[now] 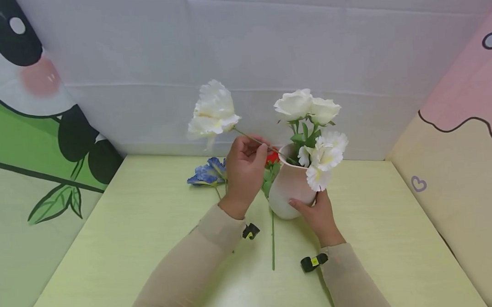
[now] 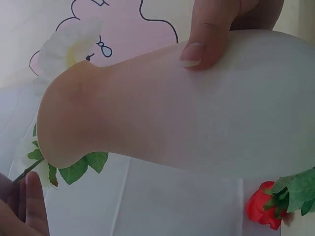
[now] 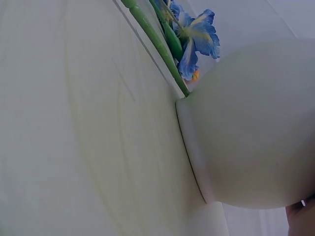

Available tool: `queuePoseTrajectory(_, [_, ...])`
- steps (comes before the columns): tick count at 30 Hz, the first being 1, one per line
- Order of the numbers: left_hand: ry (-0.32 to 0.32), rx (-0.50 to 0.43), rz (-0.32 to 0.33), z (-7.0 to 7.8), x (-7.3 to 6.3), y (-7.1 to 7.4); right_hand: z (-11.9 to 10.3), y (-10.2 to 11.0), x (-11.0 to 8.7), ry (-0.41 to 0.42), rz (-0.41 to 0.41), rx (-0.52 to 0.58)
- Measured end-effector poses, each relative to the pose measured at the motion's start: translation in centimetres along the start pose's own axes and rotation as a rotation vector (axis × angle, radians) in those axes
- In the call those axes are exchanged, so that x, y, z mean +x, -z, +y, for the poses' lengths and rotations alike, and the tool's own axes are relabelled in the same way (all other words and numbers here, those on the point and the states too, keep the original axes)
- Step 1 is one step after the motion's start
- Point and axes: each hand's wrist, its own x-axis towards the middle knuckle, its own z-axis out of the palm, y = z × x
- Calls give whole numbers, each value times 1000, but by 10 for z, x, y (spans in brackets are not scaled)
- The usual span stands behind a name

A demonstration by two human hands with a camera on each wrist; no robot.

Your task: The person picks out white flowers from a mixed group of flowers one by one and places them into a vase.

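A pale vase stands on the table, and my right hand grips its lower right side, thumb across the front. Inside it are two white roses and a ruffled white flower that droops over the rim. Left of the vase mouth, my left hand pinches the stem of another ruffled white flower. That bloom points up and left, while its stem runs toward the vase opening. In the left wrist view, the right thumb presses on the vase wall.
Blue flowers lie on the table left of the vase, partly behind the left hand. A red rose lies behind the vase, its green stem extending toward the front. A white-covered wall closes off the back.
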Motion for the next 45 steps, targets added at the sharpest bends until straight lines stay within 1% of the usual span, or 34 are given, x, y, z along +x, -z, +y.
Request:
queuePoseTrajectory(6, [-87, 121, -40, 0, 8, 1, 1, -1, 0, 0, -2, 14])
queuePoseTrajectory(8, [-105, 168, -50, 0, 11, 1, 1, -2, 0, 0, -2, 19])
queuePoseTrajectory(11, [-77, 220, -97, 2, 15, 2, 0, -2, -1, -3, 1, 14])
queuePoseTrajectory(17, [31, 276, -244, 7, 17, -1, 0, -1, 0, 3, 7, 9])
queuePoseTrajectory(21, [62, 315, -296, 10, 19, -3, 1, -1, 0, 10, 7, 18])
queuePoseTrajectory(26, [82, 352, -313, 13, 26, -4, 1, -1, 0, -2, 4, 12])
queuePoseTrajectory(29, [117, 391, -324, 19, 28, -2, 1, -1, -1, -6, 5, 11])
queuePoseTrajectory(31, [123, 391, -335, 23, 29, -2, 1, -1, -1, -5, 5, 13])
queuePoseTrajectory(34, [142, 317, -362, 29, 32, -3, 1, -1, 0, -3, 5, 15])
queuePoseTrajectory(37, [154, 190, -377, 31, 35, -5, 1, -1, -1, -2, 9, 19])
queuePoseTrajectory(39, [126, 173, -375, 32, 36, -6, 1, 0, -1, -1, 11, 23])
queuePoseTrajectory(40, [110, 189, -365, 33, 36, -6, 2, 0, -1, -2, 12, 23])
queuePoseTrajectory(43, [27, 303, -322, 31, 36, -4, 3, 0, -1, -6, 5, 21])
queuePoseTrajectory(44, [11, 351, -310, 29, 36, -3, 4, 0, 0, -8, 2, 22])
queuePoseTrajectory(45, [5, 377, -297, 28, 35, -2, 4, 0, 0, -11, -1, 21])
